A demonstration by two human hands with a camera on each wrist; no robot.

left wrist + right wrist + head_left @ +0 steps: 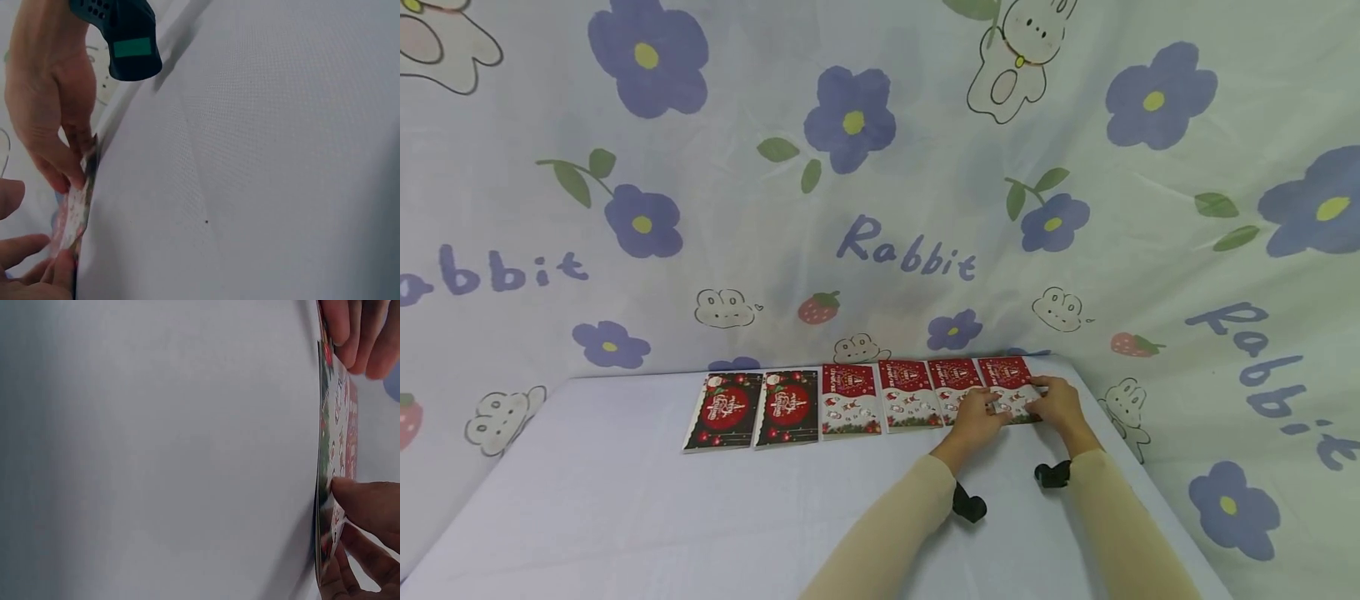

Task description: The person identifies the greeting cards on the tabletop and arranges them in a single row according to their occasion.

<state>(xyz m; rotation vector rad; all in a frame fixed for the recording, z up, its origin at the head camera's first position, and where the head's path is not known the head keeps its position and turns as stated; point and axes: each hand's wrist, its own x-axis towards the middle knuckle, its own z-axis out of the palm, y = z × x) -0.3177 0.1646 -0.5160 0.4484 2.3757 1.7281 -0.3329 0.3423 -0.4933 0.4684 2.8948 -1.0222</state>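
A row of Christmas cards lies along the back of the table. The rightmost red-and-white card (1003, 375) is between my two hands. My right hand (1062, 408) pinches its right side, the thumb (365, 500) on the printed face and the other fingers at the edge and behind it. With fingers extended, my left hand (976, 421) touches the left edge of that card and partly covers the neighbouring red card (953, 375). In the right wrist view the held card (340, 425) shows its lower edge side-on.
Further left lie more red-and-white cards (850, 392) and two dark cards with red circles, one inner (787, 408) and one outer (722, 408). A white cloth covers the table (625, 517). Behind hangs a printed curtain (737, 225). Black wrist mounts (970, 507) sit below both hands.
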